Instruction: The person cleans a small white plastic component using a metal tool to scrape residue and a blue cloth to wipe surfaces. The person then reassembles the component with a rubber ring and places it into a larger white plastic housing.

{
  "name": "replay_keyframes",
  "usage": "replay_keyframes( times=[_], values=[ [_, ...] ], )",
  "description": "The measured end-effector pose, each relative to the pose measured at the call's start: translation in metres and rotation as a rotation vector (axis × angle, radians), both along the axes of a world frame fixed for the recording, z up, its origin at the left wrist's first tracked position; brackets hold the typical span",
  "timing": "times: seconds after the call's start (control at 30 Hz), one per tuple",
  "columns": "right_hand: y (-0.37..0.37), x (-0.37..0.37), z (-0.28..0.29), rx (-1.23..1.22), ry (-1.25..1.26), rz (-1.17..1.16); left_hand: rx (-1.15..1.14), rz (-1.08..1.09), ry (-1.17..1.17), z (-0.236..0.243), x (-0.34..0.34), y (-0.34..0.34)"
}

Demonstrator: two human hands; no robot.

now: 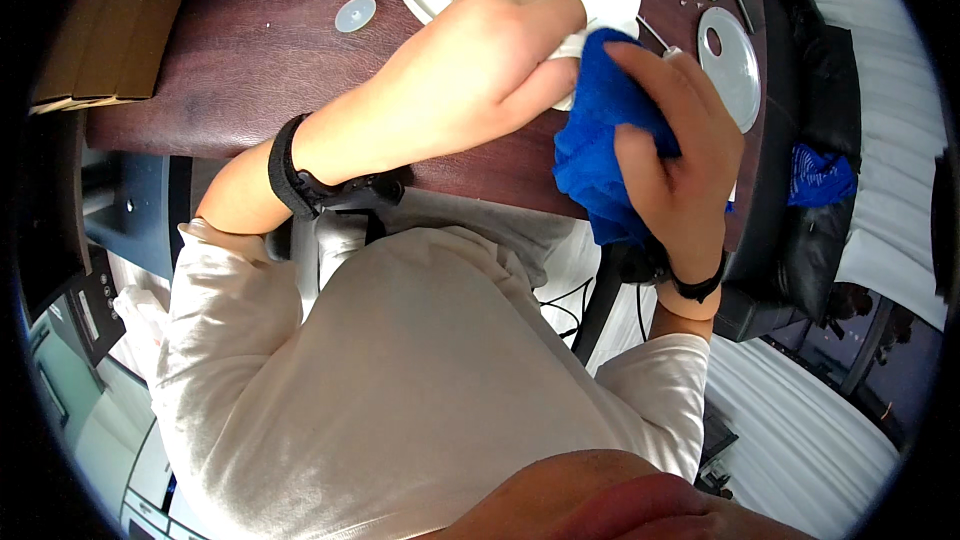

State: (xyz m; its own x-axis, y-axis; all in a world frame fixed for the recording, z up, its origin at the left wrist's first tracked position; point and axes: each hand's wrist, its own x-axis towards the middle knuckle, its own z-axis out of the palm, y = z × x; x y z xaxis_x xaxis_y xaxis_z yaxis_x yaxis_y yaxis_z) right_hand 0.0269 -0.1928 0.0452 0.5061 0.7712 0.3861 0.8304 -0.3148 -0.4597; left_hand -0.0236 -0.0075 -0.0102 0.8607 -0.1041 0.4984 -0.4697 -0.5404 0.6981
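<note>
White part [571, 48], upper centre of frame, gripped in closed fingers of left hand [495, 55]; blue cloth [604, 135] bunched in curled fingers of right hand [695, 150]. Part best kept steady, cloth pressed evenly.

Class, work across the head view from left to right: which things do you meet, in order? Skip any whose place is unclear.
Brown cardboard box → small translucent disc → left hand → bright blue cloth → silvery disc with a hole → patterned blue fabric.
</note>
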Motion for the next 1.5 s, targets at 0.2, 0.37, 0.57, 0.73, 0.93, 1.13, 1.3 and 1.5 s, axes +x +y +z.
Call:
replay_keyframes(
  times=[0.2, 0.37, 0.57, 0.73, 0.93, 1.13, 1.3, 1.5],
  values=[
    [-0.026, 0.015, -0.018, -0.075, 0.005, -0.083, -0.183, 0.131, 0.014, 0.021, -0.002, 0.005],
    [-0.027, 0.014, -0.006, 0.134, -0.091, -0.011, -0.044, 0.046, 0.069, 0.011, 0.001, 0.001],
    [-0.004, 0.008, -0.01, 0.037, -0.128, 0.09, 0.199, -0.052, 0.139, 0.0, 0.001, 0.0],
    [-0.007, 0.005, -0.012, 0.002, -0.131, 0.064, 0.174, -0.071, 0.129, 0.002, 0.0, -0.001],
    [-0.031, 0.01, -0.032, -0.102, -0.201, -0.077, -0.131, 0.095, -0.149, 0.01, 0.005, 0.008],
    [-0.029, 0.013, -0.021, 0.147, -0.137, -0.084, -0.355, 0.009, 0.323, 0.014, 0.0, 0.002],
    [0.0, 0.016, -0.018, 0.295, -0.26, -0.018, -0.479, -0.128, 0.382, 0.009, 0.001, -0.001],
    [0.014, 0.009, -0.021, 0.133, -0.115, 0.015, -0.507, -0.112, 0.287, 0.001, 0.002, 0.002]
  ],
)
